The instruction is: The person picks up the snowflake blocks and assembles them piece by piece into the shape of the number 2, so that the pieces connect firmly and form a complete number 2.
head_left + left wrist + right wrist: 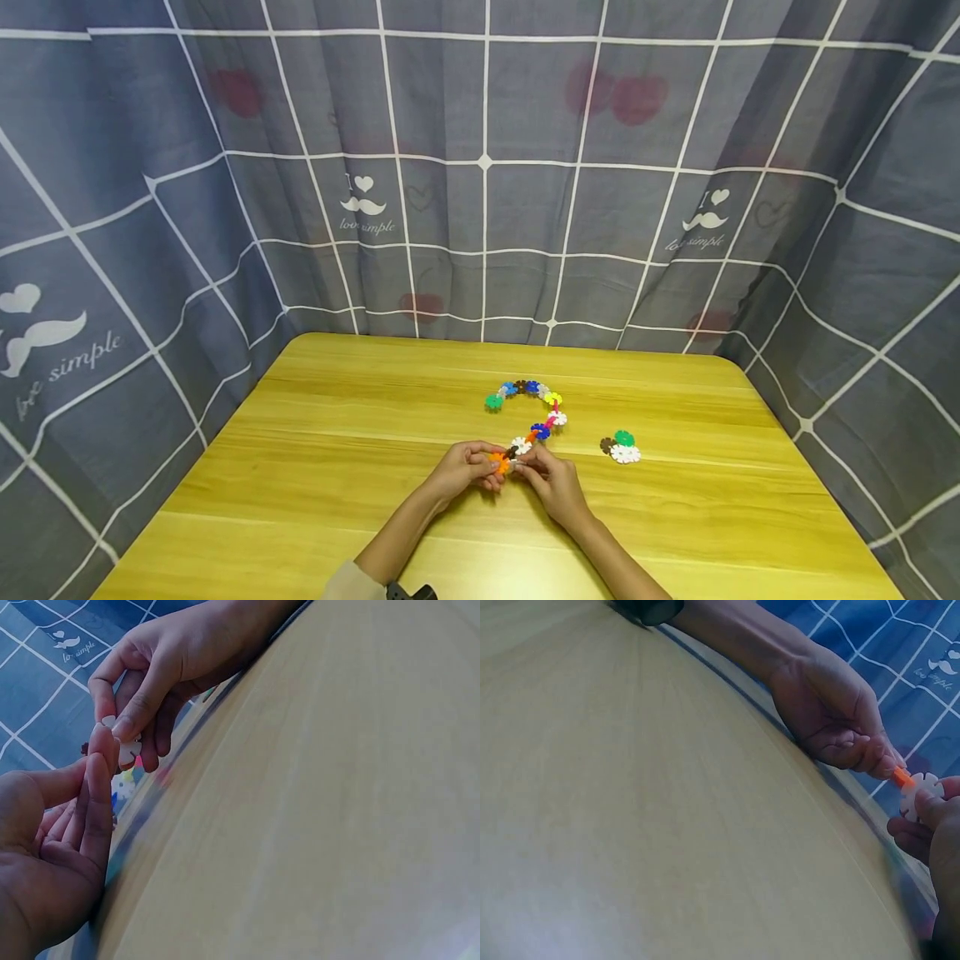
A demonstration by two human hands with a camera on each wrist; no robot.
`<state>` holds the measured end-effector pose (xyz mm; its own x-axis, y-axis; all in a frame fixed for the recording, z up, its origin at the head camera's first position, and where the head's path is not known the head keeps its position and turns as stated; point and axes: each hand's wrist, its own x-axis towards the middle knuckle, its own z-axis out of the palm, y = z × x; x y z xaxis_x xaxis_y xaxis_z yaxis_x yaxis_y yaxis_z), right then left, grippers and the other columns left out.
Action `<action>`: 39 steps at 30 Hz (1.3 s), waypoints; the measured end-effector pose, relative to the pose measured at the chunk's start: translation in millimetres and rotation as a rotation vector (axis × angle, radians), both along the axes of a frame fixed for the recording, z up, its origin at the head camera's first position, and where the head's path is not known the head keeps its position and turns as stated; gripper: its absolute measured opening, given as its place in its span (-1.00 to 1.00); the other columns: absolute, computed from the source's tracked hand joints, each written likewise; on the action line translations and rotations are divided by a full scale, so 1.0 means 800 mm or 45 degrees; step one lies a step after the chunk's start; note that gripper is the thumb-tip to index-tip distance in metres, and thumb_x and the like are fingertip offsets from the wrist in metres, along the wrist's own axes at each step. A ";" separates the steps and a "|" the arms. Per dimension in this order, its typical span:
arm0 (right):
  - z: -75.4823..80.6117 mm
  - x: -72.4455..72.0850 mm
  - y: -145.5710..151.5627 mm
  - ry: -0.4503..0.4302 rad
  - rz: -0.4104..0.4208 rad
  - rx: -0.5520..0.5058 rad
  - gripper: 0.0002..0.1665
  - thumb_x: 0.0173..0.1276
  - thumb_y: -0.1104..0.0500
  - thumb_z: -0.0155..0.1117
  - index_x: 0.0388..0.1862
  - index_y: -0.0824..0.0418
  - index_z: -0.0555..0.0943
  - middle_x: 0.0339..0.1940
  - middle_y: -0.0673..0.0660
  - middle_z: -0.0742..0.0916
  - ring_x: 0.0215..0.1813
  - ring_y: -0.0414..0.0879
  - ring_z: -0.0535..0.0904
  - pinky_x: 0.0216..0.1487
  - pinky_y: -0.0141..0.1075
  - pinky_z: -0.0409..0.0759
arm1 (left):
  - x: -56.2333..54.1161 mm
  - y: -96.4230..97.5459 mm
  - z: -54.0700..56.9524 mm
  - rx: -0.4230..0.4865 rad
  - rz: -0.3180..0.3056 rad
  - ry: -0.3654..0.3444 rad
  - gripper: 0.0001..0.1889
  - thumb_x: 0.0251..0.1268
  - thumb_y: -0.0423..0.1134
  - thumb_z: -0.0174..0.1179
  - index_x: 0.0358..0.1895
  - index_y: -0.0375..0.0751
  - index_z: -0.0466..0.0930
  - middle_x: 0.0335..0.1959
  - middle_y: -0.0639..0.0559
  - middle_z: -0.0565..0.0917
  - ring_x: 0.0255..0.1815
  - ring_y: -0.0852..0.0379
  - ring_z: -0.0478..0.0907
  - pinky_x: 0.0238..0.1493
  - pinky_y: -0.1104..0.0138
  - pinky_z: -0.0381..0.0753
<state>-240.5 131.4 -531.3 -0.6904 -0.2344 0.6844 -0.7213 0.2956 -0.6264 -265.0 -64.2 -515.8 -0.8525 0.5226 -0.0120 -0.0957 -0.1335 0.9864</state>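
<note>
A curved chain of notched plastic snowflake discs in several colours lies on the table, from a green disc point(493, 402) round to my hands. My left hand point(461, 472) pinches the orange disc point(500, 461) at the chain's near end. From the other side, my right hand point(555, 483) holds a white disc point(917, 796) between thumb and fingers. In the right wrist view this white disc meets the edge of the orange one; how far they are slotted together I cannot tell. Fingers partly cover both discs in the left wrist view.
To the right of the chain lies a small group of loose discs: a green disc point(624, 437), a brown disc point(607, 446) and white discs point(626, 455). The wooden table point(337, 400) is bordered by a grey-blue checked curtain point(450, 208) at the back and sides.
</note>
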 end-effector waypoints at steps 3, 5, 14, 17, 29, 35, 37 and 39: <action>-0.012 -0.006 0.003 0.031 -0.016 0.046 -0.78 0.07 0.51 0.29 -0.37 0.26 0.54 -0.39 0.15 0.73 -0.34 0.03 0.69 -0.31 -0.35 0.63 | 0.001 -0.001 -0.001 -0.017 -0.017 0.008 -0.68 0.27 -0.51 0.05 0.08 -0.56 0.41 -0.48 -0.19 0.66 -0.53 0.13 0.62 -0.45 0.42 0.60; -0.014 -0.007 0.003 0.062 -0.020 0.085 -0.79 0.09 0.47 0.30 -0.36 0.22 0.55 -0.38 0.10 0.73 -0.33 -0.03 0.69 -0.29 -0.39 0.62 | 0.001 -0.001 -0.001 -0.029 -0.026 0.014 -0.68 0.27 -0.51 0.05 0.08 -0.56 0.41 -0.49 -0.19 0.66 -0.54 0.14 0.62 -0.47 0.43 0.59; -0.014 -0.008 -0.003 0.065 -0.051 0.124 -0.82 0.14 0.41 0.30 -0.34 0.19 0.55 -0.37 0.02 0.73 -0.29 -0.14 0.68 -0.24 -0.45 0.60 | 0.007 0.004 0.000 -0.069 0.071 0.056 -0.71 0.27 -0.53 0.04 0.04 -0.58 0.41 -0.49 -0.33 0.64 -0.56 0.09 0.63 -0.48 0.38 0.62; -0.011 -0.007 0.000 0.005 -0.091 0.115 -0.84 0.16 0.36 0.30 -0.29 0.18 0.56 -0.35 0.01 0.73 -0.28 -0.18 0.67 -0.26 -0.42 0.61 | 0.008 0.008 0.001 -0.102 0.128 0.058 -0.71 0.26 -0.48 0.08 0.03 -0.54 0.42 -0.46 -0.31 0.64 -0.53 0.03 0.64 -0.44 0.32 0.64; -0.007 -0.015 0.138 -0.101 -0.928 0.101 -0.71 0.14 0.22 0.38 -0.16 0.31 0.64 -0.23 0.25 0.63 -0.25 0.02 0.36 -0.28 -0.23 0.26 | -0.004 0.003 0.000 -0.137 0.137 -0.009 -0.71 0.28 -0.53 0.03 0.05 -0.55 0.37 -0.44 -0.30 0.65 -0.49 0.00 0.66 -0.38 0.29 0.65; -0.008 0.006 0.162 -0.262 -0.939 0.319 -0.64 0.07 0.10 0.44 -0.21 0.31 0.67 -0.30 0.23 0.61 -0.29 0.03 0.41 -0.30 -0.17 0.31 | -0.007 0.000 0.001 -0.121 0.114 -0.027 -0.70 0.30 -0.54 -0.01 0.07 -0.56 0.34 -0.42 -0.29 0.65 -0.43 -0.03 0.66 -0.33 0.27 0.65; -0.007 0.009 0.162 -0.242 -0.940 0.377 -0.61 0.03 0.11 0.47 -0.18 0.31 0.67 -0.31 0.23 0.61 -0.32 0.04 0.42 -0.31 -0.16 0.32 | -0.007 0.000 0.002 -0.115 0.105 -0.028 -0.70 0.30 -0.53 -0.01 0.08 -0.56 0.34 -0.41 -0.30 0.65 -0.42 -0.03 0.66 -0.32 0.27 0.65; -0.007 0.009 0.161 -0.218 -0.953 0.403 -0.58 0.03 0.13 0.47 -0.14 0.33 0.66 -0.32 0.24 0.60 -0.33 0.07 0.43 -0.33 -0.14 0.34 | -0.007 0.000 0.003 -0.114 0.100 -0.036 -0.70 0.30 -0.54 -0.01 0.07 -0.56 0.34 -0.41 -0.29 0.65 -0.42 -0.03 0.66 -0.31 0.28 0.65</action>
